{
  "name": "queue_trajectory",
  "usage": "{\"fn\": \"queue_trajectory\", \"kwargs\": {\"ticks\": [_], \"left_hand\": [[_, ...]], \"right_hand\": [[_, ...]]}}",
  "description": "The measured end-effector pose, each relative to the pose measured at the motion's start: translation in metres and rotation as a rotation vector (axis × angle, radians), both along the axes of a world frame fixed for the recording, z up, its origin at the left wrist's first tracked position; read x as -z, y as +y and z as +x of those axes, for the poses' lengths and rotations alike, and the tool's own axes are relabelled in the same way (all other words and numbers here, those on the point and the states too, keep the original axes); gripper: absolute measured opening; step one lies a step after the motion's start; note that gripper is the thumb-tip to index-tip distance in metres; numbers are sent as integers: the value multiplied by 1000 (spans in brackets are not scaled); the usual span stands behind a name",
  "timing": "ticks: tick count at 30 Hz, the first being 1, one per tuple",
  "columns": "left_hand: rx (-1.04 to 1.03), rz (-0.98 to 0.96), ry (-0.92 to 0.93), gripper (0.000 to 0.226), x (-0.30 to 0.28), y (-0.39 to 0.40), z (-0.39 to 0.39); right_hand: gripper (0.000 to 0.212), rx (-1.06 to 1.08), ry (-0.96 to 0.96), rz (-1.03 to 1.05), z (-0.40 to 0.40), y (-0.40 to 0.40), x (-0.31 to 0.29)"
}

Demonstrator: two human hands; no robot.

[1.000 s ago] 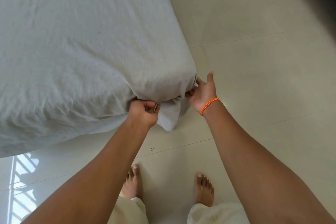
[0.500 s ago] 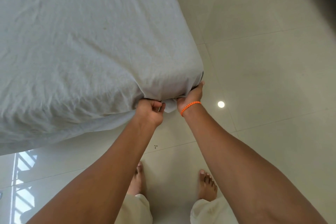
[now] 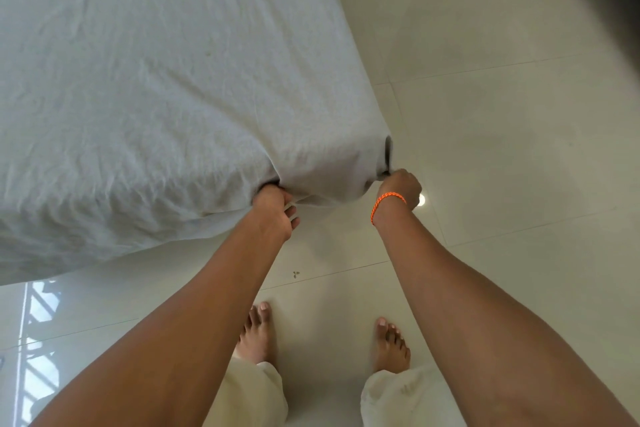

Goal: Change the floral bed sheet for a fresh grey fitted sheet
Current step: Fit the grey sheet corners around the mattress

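Head view, looking down at one bed corner. Pale grey fitted sheet of creased cotton-like cloth (image 3: 156, 80): spread over the mattress, filling the left and far part of the scene, its near-right corner pulled down over the bed's corner. Dark strip of the bed or mattress edge (image 3: 388, 152): showing at the right of that corner, just above the right hand; what it is cannot be told. Left hand (image 3: 277, 211): fingers curled into the sheet's hem at the near side of the corner, gripping the cloth. Right hand (image 3: 400, 185): fingers curled closed round the hem at the right side of the corner, gripping it; thin orange braided wristband (image 3: 386, 203) on its wrist. Both hands are apart, with the covered corner between them. Glossy cream floor tiles (image 3: 502, 114): right and near, with a bright round light reflection (image 3: 421, 200) just beside the right hand. Two bare feet (image 3: 258, 336) and cream trouser hems (image 3: 256, 392): near centre, on the floor.
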State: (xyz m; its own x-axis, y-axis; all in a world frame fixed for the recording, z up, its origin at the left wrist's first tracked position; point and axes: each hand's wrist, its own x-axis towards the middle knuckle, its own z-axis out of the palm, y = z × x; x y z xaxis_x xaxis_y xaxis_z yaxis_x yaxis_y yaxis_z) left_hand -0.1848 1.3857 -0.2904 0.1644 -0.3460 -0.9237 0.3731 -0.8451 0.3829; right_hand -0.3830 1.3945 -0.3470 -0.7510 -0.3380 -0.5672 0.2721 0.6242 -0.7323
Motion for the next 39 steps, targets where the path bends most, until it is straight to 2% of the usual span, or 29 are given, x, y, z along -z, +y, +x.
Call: {"fn": "queue_trajectory", "kwargs": {"ticks": [2,4,7,10,13,16,20,23,27,29,31,34,39], "left_hand": [[-46,14,-42,30,3,-1,4],[-102,37,-89,35,6,-2,5],[85,36,-9,31,0,6,-7],[251,13,133,13,-10,14,-20],[185,-30,187,18,-2,7,-20],[-66,-50,184,36,14,0,-10],[-368,-47,236,37,13,-11,-5],[-432,-53,268,33,-3,-15,-11],[-451,-72,262,40,-14,-12,-12],[-475,-59,255,36,-15,-12,-13],[-516,-43,252,36,-13,-13,-16],[-506,-32,219,39,-12,-12,-21],[-462,-40,164,50,4,-11,-18]], "right_hand": [[33,100,220,23,12,7,-2],[30,47,357,-45,26,10,-2],[9,-162,361,-122,43,13,13],[18,-140,371,-60,41,16,21],[20,-126,363,16,36,10,20],[35,-26,216,-32,39,3,12],[32,66,15,-125,55,-4,-8],[39,114,-215,-214,58,-16,-15],[21,187,-573,-456,52,-14,-29],[34,196,-772,-539,45,-13,-30],[47,133,-862,-542,44,-18,-26],[50,99,-799,-414,47,-31,-19],[37,23,-353,-42,25,-28,-7]]}}
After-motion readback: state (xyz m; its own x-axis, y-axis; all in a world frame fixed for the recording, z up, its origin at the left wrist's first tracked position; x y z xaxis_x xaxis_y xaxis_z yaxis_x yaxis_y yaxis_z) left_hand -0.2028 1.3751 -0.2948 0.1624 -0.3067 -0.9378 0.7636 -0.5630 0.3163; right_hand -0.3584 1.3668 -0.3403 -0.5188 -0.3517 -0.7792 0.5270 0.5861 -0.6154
